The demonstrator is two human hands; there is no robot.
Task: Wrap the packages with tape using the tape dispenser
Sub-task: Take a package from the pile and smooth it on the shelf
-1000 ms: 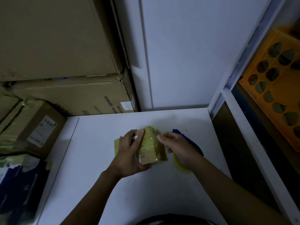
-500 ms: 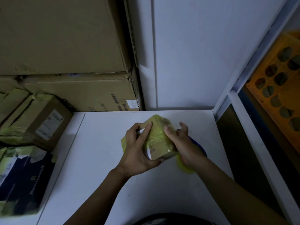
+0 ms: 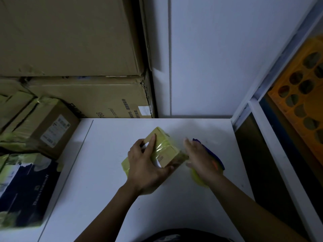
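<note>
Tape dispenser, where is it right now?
In the head view, the blue tape dispenser lies on the white table, mostly under the right hand, just right of the package the left hand grips.

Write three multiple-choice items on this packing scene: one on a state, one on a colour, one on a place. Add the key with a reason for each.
1. The left hand: A. lies flat on the table B. grips the package C. is out of view
2. The tape round the package is: A. red B. yellow C. black
3. The orange crate is: A. on the table B. on the package C. right of the table

Key: B, its fingers and thumb curl round the package; B, glossy yellow bands cross the box; C, it shows beyond the table's right edge.
</note>
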